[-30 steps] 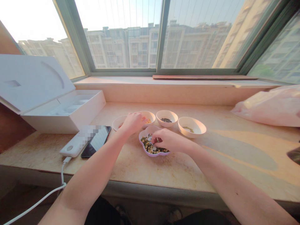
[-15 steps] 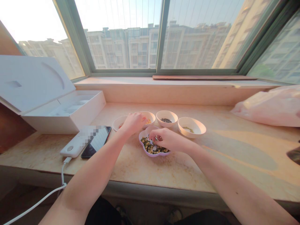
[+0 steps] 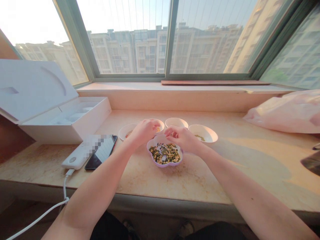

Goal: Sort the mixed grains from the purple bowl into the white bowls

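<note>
A lilac scalloped bowl (image 3: 165, 164) stands in the middle of the counter, holding mixed yellow, green and black beans. My left hand (image 3: 145, 130) is over the near side of a white bowl (image 3: 162, 124) with yellow beans, its fingers curled together. Above the far rim of the lilac bowl is my right hand (image 3: 179, 135), fingertips pinched; whatever is between them is too small to make out. It partly covers a second white bowl (image 3: 177, 122), whose contents are hidden. At the sides are a white bowl with reddish beans (image 3: 123, 132) and one with green beans (image 3: 210, 134).
On the left lie an open white box (image 3: 90, 113), a white power bank (image 3: 77, 159) with a cable (image 3: 47, 213), and a phone (image 3: 101, 153). A pale plastic bag (image 3: 287, 111) and a dark object (image 3: 311, 163) are at the right. Windows rise behind the counter (image 3: 200, 180).
My right hand has lifted out of the lilac bowl and moved away from me, toward the white bowls behind it. The left hand stays by the yellow beans.
</note>
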`<move>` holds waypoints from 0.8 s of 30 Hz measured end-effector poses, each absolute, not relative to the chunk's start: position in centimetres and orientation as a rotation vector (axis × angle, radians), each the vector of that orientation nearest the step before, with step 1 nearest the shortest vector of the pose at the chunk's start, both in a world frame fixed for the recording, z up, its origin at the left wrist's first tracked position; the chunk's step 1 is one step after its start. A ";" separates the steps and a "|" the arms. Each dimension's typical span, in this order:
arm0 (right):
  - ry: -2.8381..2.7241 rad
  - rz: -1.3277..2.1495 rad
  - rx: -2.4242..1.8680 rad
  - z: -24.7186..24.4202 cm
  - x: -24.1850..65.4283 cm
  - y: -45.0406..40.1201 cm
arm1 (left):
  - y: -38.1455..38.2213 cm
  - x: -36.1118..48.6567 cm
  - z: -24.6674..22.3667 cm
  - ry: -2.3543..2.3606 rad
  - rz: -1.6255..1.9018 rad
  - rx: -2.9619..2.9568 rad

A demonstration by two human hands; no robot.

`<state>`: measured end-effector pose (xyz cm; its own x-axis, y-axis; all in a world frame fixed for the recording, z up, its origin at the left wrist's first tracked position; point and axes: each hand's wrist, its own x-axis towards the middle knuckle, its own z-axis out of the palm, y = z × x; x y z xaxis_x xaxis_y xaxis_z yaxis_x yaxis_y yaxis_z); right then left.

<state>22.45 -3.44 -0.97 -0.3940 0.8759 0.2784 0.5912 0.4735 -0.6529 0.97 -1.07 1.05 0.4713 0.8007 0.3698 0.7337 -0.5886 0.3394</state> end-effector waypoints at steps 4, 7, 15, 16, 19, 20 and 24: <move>-2.024 0.635 -1.165 -1.2 22.2 -3.3 | -1.2 1.7 0.6 1.095 0.797 2.452; -1.996 0.561 -1.111 -1.3 21.9 -3.4 | -1.3 2.3 0.2 1.030 0.799 2.318; -2.003 0.416 -1.104 -1.0 21.5 -4.1 | -1.2 2.8 -0.3 0.951 0.858 2.033; -2.013 0.415 -1.106 -1.0 21.5 -4.1 | -1.2 2.8 -0.3 0.950 0.850 2.020; -2.032 0.443 -1.123 -0.8 21.4 -4.2 | -1.4 2.9 -0.2 0.985 0.839 2.019; -2.029 0.456 -1.143 -0.8 21.4 -4.3 | -1.4 2.8 -0.1 1.002 0.843 2.027; -2.064 0.498 -1.284 -1.0 21.2 -4.3 | -1.1 2.2 0.0 1.139 0.904 2.117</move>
